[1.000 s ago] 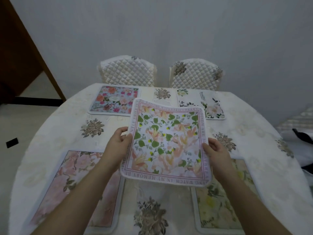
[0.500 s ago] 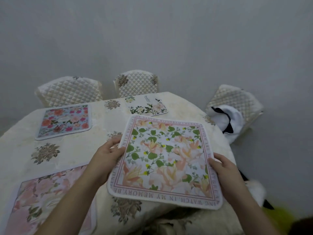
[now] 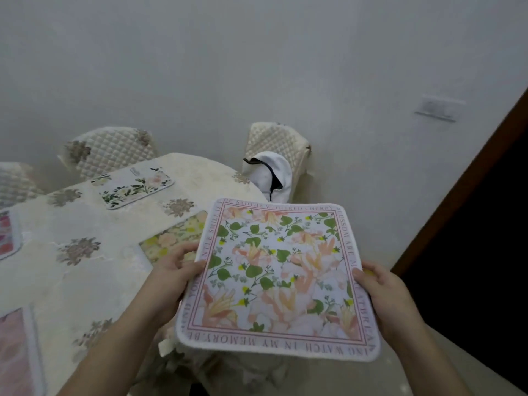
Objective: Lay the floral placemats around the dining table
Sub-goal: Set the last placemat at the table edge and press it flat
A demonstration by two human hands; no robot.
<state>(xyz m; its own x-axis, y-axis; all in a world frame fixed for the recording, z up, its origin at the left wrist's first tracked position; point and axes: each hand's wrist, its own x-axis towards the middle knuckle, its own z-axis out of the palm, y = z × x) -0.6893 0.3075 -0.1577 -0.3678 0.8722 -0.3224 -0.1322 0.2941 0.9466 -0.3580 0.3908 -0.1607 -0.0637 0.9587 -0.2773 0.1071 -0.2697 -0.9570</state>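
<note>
I hold a square floral placemat [image 3: 278, 277] with green leaves, peach flowers and a lettered pink border. It hangs flat in the air over the table's right edge. My left hand [image 3: 174, 270] grips its left edge and my right hand [image 3: 384, 292] grips its right edge. The round dining table [image 3: 85, 281] with a cream cloth lies to the left. On it lie a white leafy placemat [image 3: 137, 188] at the far side, a yellow-peach one [image 3: 171, 238] partly hidden behind the held mat, a pink one [image 3: 14, 352] at the lower left, and a red-flowered one [image 3: 7, 235] at the left edge.
Quilted cream chairs stand around the table: one [image 3: 111, 148] at the back, one [image 3: 278, 144] at the right with a white cloth [image 3: 270, 174] draped over it. A dark brown door frame [image 3: 463, 178] runs down the right. A wall switch [image 3: 435, 110] is on the wall.
The view has swung right along the table. The held placemat has gone from over the table's middle to beyond its right edge. Both hands keep their grip.
</note>
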